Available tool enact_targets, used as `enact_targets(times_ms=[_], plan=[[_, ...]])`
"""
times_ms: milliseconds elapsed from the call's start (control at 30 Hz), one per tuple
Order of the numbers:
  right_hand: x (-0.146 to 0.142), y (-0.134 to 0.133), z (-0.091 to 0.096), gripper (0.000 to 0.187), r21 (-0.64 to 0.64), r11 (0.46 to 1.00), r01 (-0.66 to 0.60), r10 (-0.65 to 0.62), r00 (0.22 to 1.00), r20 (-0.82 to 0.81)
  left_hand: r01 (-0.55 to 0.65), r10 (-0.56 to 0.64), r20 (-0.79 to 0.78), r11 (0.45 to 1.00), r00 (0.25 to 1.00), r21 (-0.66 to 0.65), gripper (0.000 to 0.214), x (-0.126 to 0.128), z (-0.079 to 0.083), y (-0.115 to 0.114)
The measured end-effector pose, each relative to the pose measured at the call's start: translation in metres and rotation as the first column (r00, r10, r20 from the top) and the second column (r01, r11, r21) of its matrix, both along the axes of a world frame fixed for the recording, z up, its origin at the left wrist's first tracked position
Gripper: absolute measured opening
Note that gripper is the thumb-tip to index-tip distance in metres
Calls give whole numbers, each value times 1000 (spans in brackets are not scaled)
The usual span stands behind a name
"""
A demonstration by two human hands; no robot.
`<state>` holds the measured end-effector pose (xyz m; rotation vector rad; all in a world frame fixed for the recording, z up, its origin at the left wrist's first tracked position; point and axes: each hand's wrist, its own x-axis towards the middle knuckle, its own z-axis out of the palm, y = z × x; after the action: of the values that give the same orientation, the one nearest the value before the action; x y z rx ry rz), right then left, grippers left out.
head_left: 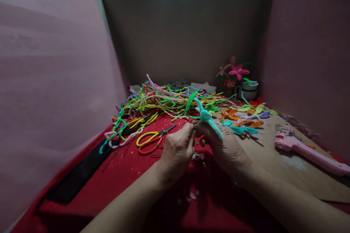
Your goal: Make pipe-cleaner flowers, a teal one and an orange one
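Both hands meet over the red cloth around a turquoise pipe-cleaner flower with long fuzzy petals. My right hand is closed on it from the right, and one petal lies across its fingers. From the left, my left hand pinches at the flower's base; the exact grip point is hidden behind the fingers. Just left of my left hand lie scissors with one yellow and one orange handle. Behind the hands, a green pipe-cleaner leaf sticks up by the pile.
A tangled heap of coloured pipe cleaners fills the back. Pliers and a black flat case lie left. On the cardboard at right are a pink hot glue gun and loose petals. Behind stands a small pot.
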<state>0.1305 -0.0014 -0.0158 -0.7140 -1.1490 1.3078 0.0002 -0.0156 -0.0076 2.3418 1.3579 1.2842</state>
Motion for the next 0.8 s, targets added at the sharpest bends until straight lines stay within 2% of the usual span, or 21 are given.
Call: enact_targets(times_ms=[67,100,200,333,400,433,467,500,600,667,800], plan=[[0,1,0,17,0,1000,-22,22,1000,-9,75,-39,187,979,982,-192,22,1,6,-1],[1,1,-1,17,4,999,-48,48,999,-23,142,-54,292,947,955,-289,23,2,9,-2],[0,3,-3,14,36,992,-118,121,990,-75,399,-67,573,783,817,-477,25,2,16,-3],[0,1,1,13,35,985,-169,172,977,-124,666,-50,790,573,611,-478,23,-1,19,-2],[0,0,4,13,46,984,-170,175,977,-123,744,-43,841,492,539,-452,20,-2,20,-2],[1,-1,6,13,56,986,-157,163,979,-121,761,-45,850,472,525,-445,19,-2,20,-2],[2,-1,7,13,61,988,-140,146,982,-121,758,-57,843,474,535,-449,18,-2,21,-3],[3,-1,7,10,55,990,-128,133,984,-116,731,-76,819,504,568,-460,17,-1,22,-3],[6,1,7,10,10,995,-100,101,990,-95,532,-141,640,702,755,-473,17,1,23,-4],[7,3,5,13,-2,998,-62,62,996,-66,387,-155,489,821,858,-419,21,1,22,-4],[6,3,2,14,-12,999,-40,39,997,-66,184,-133,228,958,965,-221,20,0,14,-1]])
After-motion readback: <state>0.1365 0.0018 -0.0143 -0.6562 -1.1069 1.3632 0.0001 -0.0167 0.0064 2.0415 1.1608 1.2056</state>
